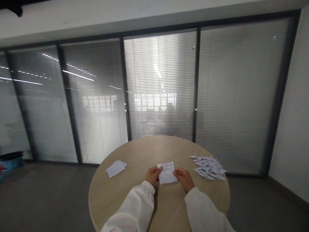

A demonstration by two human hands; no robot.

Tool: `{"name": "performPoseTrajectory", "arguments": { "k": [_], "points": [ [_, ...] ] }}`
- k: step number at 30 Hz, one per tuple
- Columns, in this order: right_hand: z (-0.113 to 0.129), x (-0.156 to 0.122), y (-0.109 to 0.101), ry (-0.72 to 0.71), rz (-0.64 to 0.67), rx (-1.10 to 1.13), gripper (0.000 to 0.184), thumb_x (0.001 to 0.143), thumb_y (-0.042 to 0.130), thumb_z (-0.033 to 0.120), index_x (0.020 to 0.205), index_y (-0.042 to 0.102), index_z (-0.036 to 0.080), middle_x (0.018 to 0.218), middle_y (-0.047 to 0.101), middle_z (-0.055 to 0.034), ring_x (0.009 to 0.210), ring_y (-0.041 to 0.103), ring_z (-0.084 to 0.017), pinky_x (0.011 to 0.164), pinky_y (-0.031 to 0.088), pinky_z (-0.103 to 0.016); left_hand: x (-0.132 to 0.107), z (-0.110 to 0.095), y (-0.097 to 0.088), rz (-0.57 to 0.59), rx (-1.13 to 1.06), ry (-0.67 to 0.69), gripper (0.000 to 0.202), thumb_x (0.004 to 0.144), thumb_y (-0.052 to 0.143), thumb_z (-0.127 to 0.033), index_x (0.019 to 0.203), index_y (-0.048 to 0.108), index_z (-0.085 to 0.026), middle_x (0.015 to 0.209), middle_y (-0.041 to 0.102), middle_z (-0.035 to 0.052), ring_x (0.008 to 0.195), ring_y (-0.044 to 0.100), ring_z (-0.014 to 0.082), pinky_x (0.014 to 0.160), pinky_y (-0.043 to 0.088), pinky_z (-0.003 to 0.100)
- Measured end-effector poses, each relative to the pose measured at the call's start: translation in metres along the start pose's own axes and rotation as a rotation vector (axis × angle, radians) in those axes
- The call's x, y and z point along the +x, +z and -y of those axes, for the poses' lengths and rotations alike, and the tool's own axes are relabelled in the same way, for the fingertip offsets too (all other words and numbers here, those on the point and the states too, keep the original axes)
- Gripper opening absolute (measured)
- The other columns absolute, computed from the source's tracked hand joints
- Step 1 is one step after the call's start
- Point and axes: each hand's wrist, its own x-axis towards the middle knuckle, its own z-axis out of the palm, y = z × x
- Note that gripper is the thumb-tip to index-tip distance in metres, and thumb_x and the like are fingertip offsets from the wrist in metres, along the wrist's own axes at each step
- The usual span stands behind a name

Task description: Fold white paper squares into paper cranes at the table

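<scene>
A white sheet of paper (167, 175) with lines of dark print along its upper part is held up over the middle of the table. My left hand (152, 175) grips its left edge, thumb on the face turned to me. At the right edge, my right hand (184, 178) pinches the same sheet between thumb and fingers. The fingers behind the paper are mostly hidden. To the right lies a cluster of several folded white paper cranes (209, 167). A small stack of white paper sheets (116, 169) rests on the left side.
The round wooden table (159, 146) stands before a glass partition with blinds (161, 80). Its curved edge runs near both sleeves. On the floor at far left is a blue bin with a black liner (11, 160). A white wall (294, 129) is at the right.
</scene>
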Motion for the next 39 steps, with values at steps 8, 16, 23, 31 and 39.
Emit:
{"name": "performPoseTrajectory", "arguments": {
  "k": [8,16,23,31,39],
  "points": [
    [-0.003,0.001,-0.003,0.028,-0.084,0.014,0.032,0.061,0.063,0.042,0.080,0.063,0.017,0.076,0.070,-0.0068,0.073,0.063,-0.023,0.068,0.049,-0.035,-0.002,-0.004,0.000,0.012,0.019,-0.037,0.046,0.051,0.066,-0.050,0.076,0.064,-0.011,0.049,0.058,0.0002,0.041,0.051,0.0101,0.040,0.039,0.020],
    [0.001,0.001,-0.002,0.029,-0.134,-0.007,0.032,0.062,0.060,0.028,0.093,0.057,0.018,0.079,0.068,-0.0057,0.073,0.063,-0.021,0.067,0.049,-0.032,-0.007,-0.008,0.003,0.039,0.088,-0.030,0.049,0.054,0.064,-0.051,0.081,0.064,-0.010,0.051,0.058,0.0007,0.044,0.051,0.0104,0.041,0.041,0.021],
    [-0.003,0.000,-0.001,-0.128,-0.119,-0.218,0.031,0.064,0.057,0.023,0.095,0.058,0.022,0.095,0.062,-0.0055,0.087,0.058,-0.019,0.071,0.048,-0.029,-0.004,0.001,0.002,0.208,0.303,0.033,0.047,0.058,0.061,-0.050,0.082,0.066,-0.010,0.054,0.058,0.0008,0.045,0.048,0.0095,0.042,0.035,0.020],
    [0.002,-0.004,0.003,-0.261,-0.141,-0.471,0.015,0.070,0.054,0.029,0.076,0.064,0.020,0.075,0.063,-0.0028,0.069,0.057,-0.015,0.057,0.043,-0.022,-0.002,0.006,0.002,0.159,0.385,0.092,0.048,0.060,0.056,-0.052,0.073,0.067,-0.008,0.053,0.058,0.0017,0.046,0.044,0.0092,0.045,0.032,0.021],
    [0.005,-0.006,0.005,-0.371,-0.134,-0.541,0.016,0.073,0.054,0.029,0.077,0.066,0.020,0.073,0.062,-0.0033,0.069,0.057,-0.015,0.061,0.045,-0.024,-0.002,0.004,0.003,0.115,0.407,0.046,0.049,0.058,0.056,-0.055,0.072,0.066,-0.008,0.054,0.060,0.0025,0.049,0.049,0.0116,0.047,0.034,0.022]
  ]
}}
